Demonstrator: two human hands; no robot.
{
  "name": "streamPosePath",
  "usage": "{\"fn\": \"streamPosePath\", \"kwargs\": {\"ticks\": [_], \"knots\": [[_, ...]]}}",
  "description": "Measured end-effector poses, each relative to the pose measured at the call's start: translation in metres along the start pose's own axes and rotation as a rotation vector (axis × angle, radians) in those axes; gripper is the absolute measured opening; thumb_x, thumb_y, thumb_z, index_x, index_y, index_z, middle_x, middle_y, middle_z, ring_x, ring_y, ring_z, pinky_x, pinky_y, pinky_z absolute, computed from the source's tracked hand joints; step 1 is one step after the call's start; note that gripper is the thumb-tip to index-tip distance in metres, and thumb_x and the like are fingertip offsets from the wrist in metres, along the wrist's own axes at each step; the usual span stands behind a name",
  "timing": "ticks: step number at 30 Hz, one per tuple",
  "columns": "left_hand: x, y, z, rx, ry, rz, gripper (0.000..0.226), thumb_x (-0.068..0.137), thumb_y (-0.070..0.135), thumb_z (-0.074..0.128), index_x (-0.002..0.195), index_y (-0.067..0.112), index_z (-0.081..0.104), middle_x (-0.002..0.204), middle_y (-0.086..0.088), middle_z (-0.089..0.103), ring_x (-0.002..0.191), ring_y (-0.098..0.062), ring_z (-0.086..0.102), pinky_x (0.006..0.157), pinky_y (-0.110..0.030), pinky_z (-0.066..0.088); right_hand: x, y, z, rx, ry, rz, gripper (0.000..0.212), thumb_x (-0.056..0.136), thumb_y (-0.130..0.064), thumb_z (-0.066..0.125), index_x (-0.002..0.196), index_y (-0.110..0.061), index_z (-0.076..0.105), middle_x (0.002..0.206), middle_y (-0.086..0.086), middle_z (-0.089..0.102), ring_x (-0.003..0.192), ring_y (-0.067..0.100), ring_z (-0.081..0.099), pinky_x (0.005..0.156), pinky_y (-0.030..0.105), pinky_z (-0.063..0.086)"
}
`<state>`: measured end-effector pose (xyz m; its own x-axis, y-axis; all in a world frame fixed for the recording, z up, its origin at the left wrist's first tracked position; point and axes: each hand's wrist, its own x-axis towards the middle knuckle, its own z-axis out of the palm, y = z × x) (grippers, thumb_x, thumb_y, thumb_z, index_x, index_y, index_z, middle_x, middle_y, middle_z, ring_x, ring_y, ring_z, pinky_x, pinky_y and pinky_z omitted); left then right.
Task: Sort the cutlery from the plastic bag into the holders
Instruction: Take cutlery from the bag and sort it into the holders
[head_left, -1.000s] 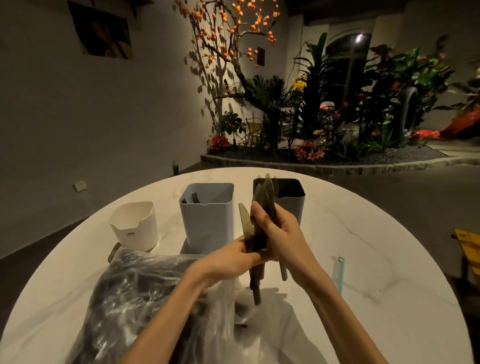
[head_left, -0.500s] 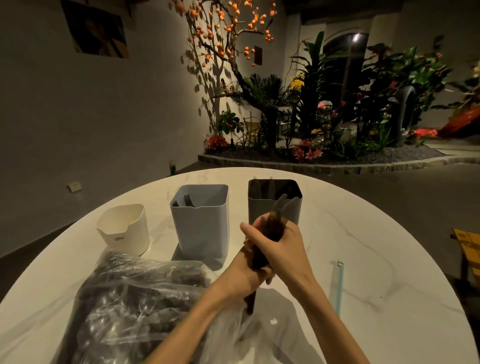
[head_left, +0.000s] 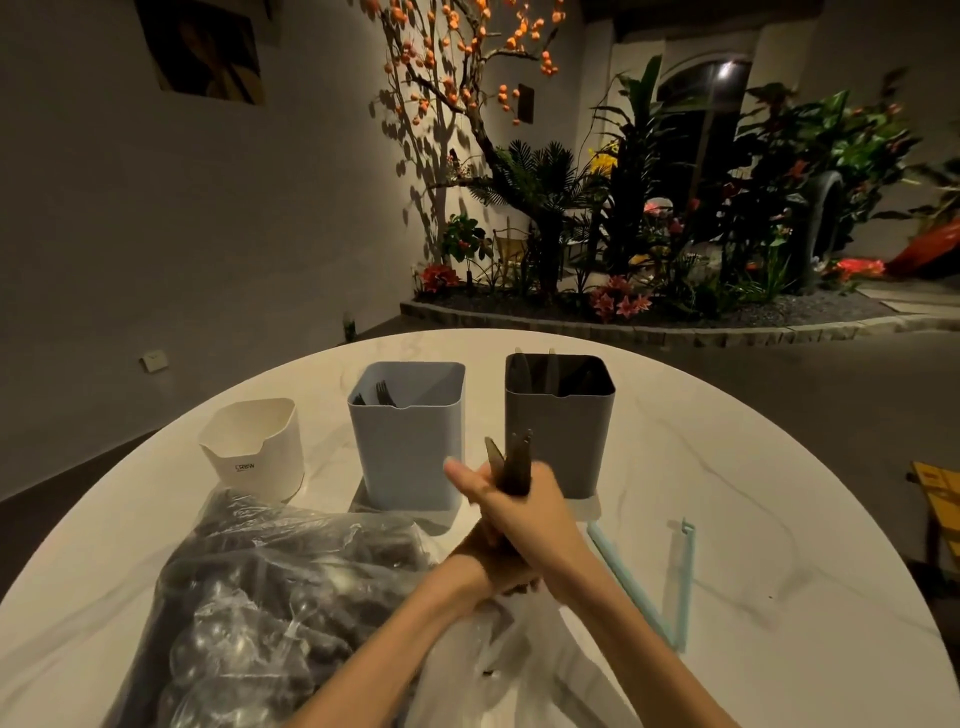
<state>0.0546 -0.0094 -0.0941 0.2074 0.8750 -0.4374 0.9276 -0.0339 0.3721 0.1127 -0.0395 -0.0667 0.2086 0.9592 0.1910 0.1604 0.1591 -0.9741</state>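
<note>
My right hand (head_left: 519, 512) grips a bundle of dark plastic cutlery (head_left: 511, 462), its tips pointing up in front of the grey holder (head_left: 561, 441). My left hand (head_left: 493, 569) sits just below and partly under the right, closed on the lower ends of the same bundle. The grey holder has dark knives inside. The light blue holder (head_left: 408, 447) holds a few forks. A short white holder (head_left: 254, 449) stands at the left. The clear plastic bag (head_left: 249, 597), full of dark cutlery, lies at the near left.
A round white marble table (head_left: 727, 493) carries everything. A pale blue bag clip (head_left: 675, 587) lies open to the right of my hands. Beyond the table are a plant bed and a grey wall. A yellow object shows at the right edge.
Both hands have lowered the cutlery bundle and drawn it toward me. The tips, earlier level with the grey holder's rim, now sit lower in front of it. The view has tilted slightly.
</note>
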Motion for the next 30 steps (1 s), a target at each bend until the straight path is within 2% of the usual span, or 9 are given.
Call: {"fn": "streamPosePath", "kwargs": {"ticks": [2, 4, 7, 9, 12, 17, 22, 25, 30], "knots": [[-0.001, -0.025, 0.009, -0.189, -0.194, 0.247, 0.034, 0.093, -0.008, 0.060, 0.069, 0.015, 0.054, 0.053, -0.003, 0.061, 0.054, -0.010, 0.058, 0.082, -0.019, 0.056, 0.004, 0.011, 0.003, 0.049, 0.065, 0.110, 0.047, 0.082, -0.059, 0.071, 0.061, -0.024, 0.049, 0.051, -0.008, 0.045, 0.051, 0.006, 0.046, 0.059, 0.023, 0.040], [-0.001, -0.008, -0.005, -0.546, -0.041, 0.363, 0.032, 0.097, 0.003, 0.060, 0.083, 0.030, 0.051, 0.069, 0.019, 0.060, 0.058, 0.003, 0.058, 0.064, -0.012, 0.053, 0.016, -0.002, 0.001, 0.162, 0.099, 0.159, 0.048, 0.078, -0.066, 0.070, 0.068, -0.027, 0.045, 0.056, -0.008, 0.045, 0.055, 0.008, 0.043, 0.057, 0.023, 0.036], [-0.015, 0.009, -0.050, -0.670, 0.024, 0.588, 0.031, 0.089, 0.005, 0.072, 0.092, 0.032, 0.056, 0.079, 0.008, 0.064, 0.070, -0.004, 0.064, 0.067, -0.013, 0.051, 0.038, -0.065, -0.018, 0.203, 0.033, -0.028, 0.045, 0.091, -0.050, 0.066, 0.063, -0.024, 0.044, 0.050, -0.010, 0.040, 0.049, 0.006, 0.037, 0.051, 0.021, 0.032], [-0.020, 0.012, -0.078, -0.650, -0.025, 0.675, 0.042, 0.085, 0.014, 0.079, 0.115, 0.034, 0.058, 0.093, 0.004, 0.072, 0.088, -0.006, 0.070, 0.076, -0.016, 0.051, 0.059, -0.114, -0.039, 0.191, 0.050, -0.198, 0.044, 0.098, -0.039, 0.060, 0.061, -0.023, 0.043, 0.050, -0.011, 0.037, 0.043, 0.004, 0.033, 0.044, 0.018, 0.030], [-0.018, -0.001, -0.103, -0.565, 0.113, 0.633, 0.058, 0.088, 0.026, 0.076, 0.138, 0.036, 0.047, 0.111, 0.007, 0.067, 0.100, -0.010, 0.068, 0.077, -0.018, 0.055, 0.103, -0.144, -0.068, 0.158, 0.181, -0.304, 0.043, 0.100, -0.040, 0.057, 0.063, -0.023, 0.042, 0.052, -0.011, 0.037, 0.043, 0.004, 0.032, 0.043, 0.017, 0.029], [-0.015, -0.021, -0.105, -0.466, 0.013, 0.634, 0.025, 0.094, 0.025, 0.069, 0.119, 0.027, 0.065, 0.104, 0.002, 0.073, 0.089, -0.010, 0.074, 0.085, -0.026, 0.060, 0.146, -0.093, -0.067, 0.064, 0.181, -0.121, 0.039, 0.101, -0.041, 0.054, 0.070, -0.019, 0.046, 0.053, -0.007, 0.037, 0.043, 0.006, 0.033, 0.045, 0.023, 0.028], [-0.020, -0.034, -0.104, -0.440, -0.093, 0.604, 0.023, 0.096, 0.021, 0.067, 0.119, 0.024, 0.066, 0.106, -0.002, 0.075, 0.092, -0.018, 0.074, 0.084, -0.026, 0.059, 0.155, -0.048, -0.057, -0.140, 0.145, 0.014, 0.034, 0.095, -0.043, 0.064, 0.081, -0.013, 0.058, 0.070, 0.001, 0.058, 0.065, 0.012, 0.056, 0.062, 0.022, 0.042], [-0.022, -0.043, -0.102, -0.408, -0.109, 0.590, 0.024, 0.096, 0.022, 0.066, 0.120, 0.025, 0.066, 0.104, -0.001, 0.076, 0.095, -0.019, 0.074, 0.093, -0.033, 0.059, 0.157, -0.042, -0.055, -0.232, 0.133, 0.006, 0.021, 0.087, -0.029, 0.077, 0.094, -0.012, 0.066, 0.090, 0.003, 0.068, 0.085, 0.015, 0.067, 0.063, 0.017, 0.046], [-0.032, -0.051, -0.104, -0.418, -0.082, 0.584, 0.021, 0.095, 0.025, 0.067, 0.116, 0.027, 0.068, 0.100, 0.002, 0.077, 0.094, -0.018, 0.074, 0.093, -0.039, 0.059, 0.149, -0.057, -0.064, -0.296, 0.171, -0.091, 0.034, 0.088, -0.031, 0.075, 0.116, -0.014, 0.065, 0.109, 0.001, 0.067, 0.097, 0.011, 0.064, 0.065, 0.013, 0.045]]}}
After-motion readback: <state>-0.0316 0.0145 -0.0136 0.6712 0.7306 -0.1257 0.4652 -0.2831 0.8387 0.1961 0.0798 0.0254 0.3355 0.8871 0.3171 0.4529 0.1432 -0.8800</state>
